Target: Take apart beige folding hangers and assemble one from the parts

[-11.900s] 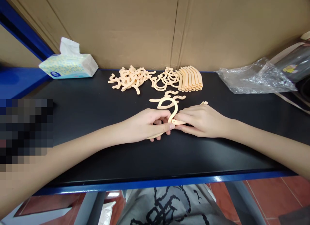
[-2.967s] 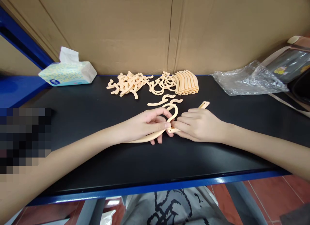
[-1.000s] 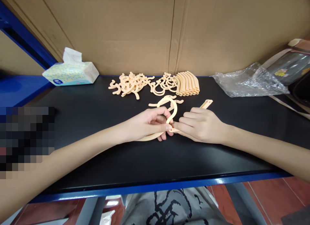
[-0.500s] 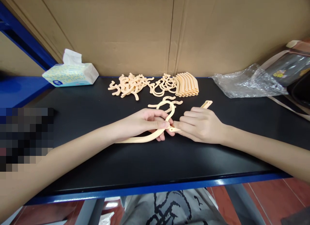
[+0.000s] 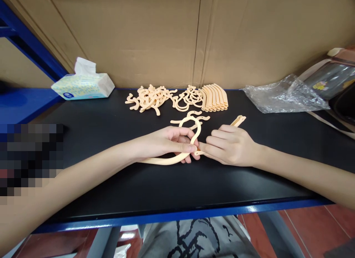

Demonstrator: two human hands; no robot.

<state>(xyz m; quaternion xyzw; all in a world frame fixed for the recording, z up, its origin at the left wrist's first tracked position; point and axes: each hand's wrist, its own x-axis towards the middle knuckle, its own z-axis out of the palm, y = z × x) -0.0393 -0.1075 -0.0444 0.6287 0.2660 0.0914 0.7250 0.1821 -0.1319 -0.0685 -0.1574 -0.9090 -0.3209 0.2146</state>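
My left hand is closed on a cream hooked piece. Its round hook curves up above the fingers, and its long arm runs left under my wrist. My right hand wraps round a cream bar, whose one end sticks out above the knuckles and whose other end, with a small hole, shows near my left thumb. The fingertips of both hands meet where the two pieces come together; the exact joint is hidden. Just behind, a few loose curved pieces lie on the black table.
Along the back lie a heap of curved pieces, a group of hooks and a stack of bent bars. A tissue box stands at back left. A clear plastic bag and another bag are at right.
The right hand's bar has tilted slightly, and less of its holed end shows by my left thumb. Both hands keep their holds.
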